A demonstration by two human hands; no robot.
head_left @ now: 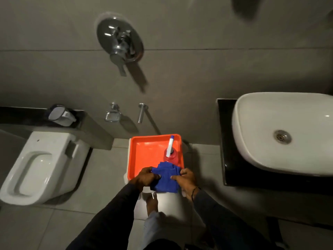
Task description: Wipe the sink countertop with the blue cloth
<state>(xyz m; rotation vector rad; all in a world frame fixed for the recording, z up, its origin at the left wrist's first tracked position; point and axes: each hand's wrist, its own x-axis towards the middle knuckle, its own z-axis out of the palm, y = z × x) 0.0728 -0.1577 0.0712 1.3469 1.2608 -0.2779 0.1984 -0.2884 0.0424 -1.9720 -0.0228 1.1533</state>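
A blue cloth [164, 178] is held between both my hands over the near edge of an orange tray [147, 154]. My left hand [145, 178] grips its left side and my right hand [186, 177] pinches its right side. The cloth is partly folded and bunched. To the right, a white basin [281, 134] sits on a black sink countertop [228, 159]. Both hands are well left of that countertop.
A red spray bottle [171, 156] with a white and blue nozzle stands in the tray, which rests on a white stool [162, 197]. A white toilet [41, 165] is at the left. Wall taps [120, 44] and a spout [141, 112] are ahead. My bare foot [152, 204] shows below.
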